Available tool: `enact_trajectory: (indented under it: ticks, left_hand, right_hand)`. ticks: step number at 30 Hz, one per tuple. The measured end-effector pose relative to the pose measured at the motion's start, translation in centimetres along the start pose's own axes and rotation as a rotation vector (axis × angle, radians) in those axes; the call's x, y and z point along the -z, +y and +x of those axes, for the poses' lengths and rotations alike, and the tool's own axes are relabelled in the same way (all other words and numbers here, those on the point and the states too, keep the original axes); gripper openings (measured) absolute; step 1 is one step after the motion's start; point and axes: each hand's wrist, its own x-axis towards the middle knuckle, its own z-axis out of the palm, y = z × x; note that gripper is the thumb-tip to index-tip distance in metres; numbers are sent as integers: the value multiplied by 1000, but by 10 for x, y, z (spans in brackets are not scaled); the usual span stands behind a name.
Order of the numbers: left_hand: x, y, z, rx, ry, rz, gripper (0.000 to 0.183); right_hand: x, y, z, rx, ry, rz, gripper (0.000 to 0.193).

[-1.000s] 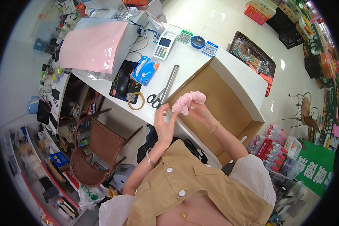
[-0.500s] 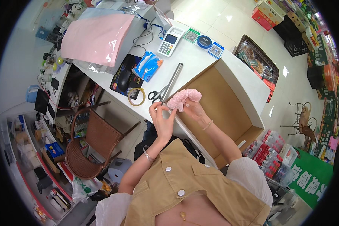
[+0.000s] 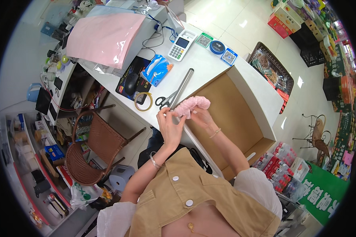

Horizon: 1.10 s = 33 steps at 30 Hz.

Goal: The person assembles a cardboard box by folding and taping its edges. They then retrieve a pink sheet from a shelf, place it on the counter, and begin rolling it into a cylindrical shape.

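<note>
Gathered pink fabric in a curved, scrunchie-like roll point(image 3: 193, 104) is held over the near left edge of an open cardboard box point(image 3: 233, 114). My right hand point(image 3: 201, 117) grips it from below with the fingers closed. At its left end, the fingertips of my left hand point(image 3: 171, 124) are closed on the same fabric. Just beyond my left hand lie black-handled scissors point(image 3: 162, 102) and a long silver tube-shaped bar point(image 3: 183, 87). A roll of yellowish tape point(image 3: 143, 101) rests on the white counter point(image 3: 203, 63) to their left.
Farther back are a blue tissue pack point(image 3: 157, 70), a mouse point(image 3: 130, 85) on a dark pad, and a card terminal point(image 3: 182, 45). A wicker chair point(image 3: 103, 144) stands at left. Packs of bottles point(image 3: 275, 166) sit right of the box; a brown basket point(image 3: 271, 69) lies beyond the counter.
The pink fabric has shifted slightly left and down, with my right hand moving along. My left hand stays nearly in place, and the whole view has shifted a little.
</note>
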Motion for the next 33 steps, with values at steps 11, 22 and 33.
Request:
enact_trajectory:
  ticks: [11,22,33]
  left_hand:
    - [-2,-5,3,-28,17,29,31]
    - [-2,-4,7,30,10,-52,35]
    - [-10,-18,7,-24,-71,-34,50]
  right_hand:
    - [14,13,6,-6,-75,33,29]
    - [11,12,4,-1,-22,67,29]
    - [19,15,8,-18,-40,104,33]
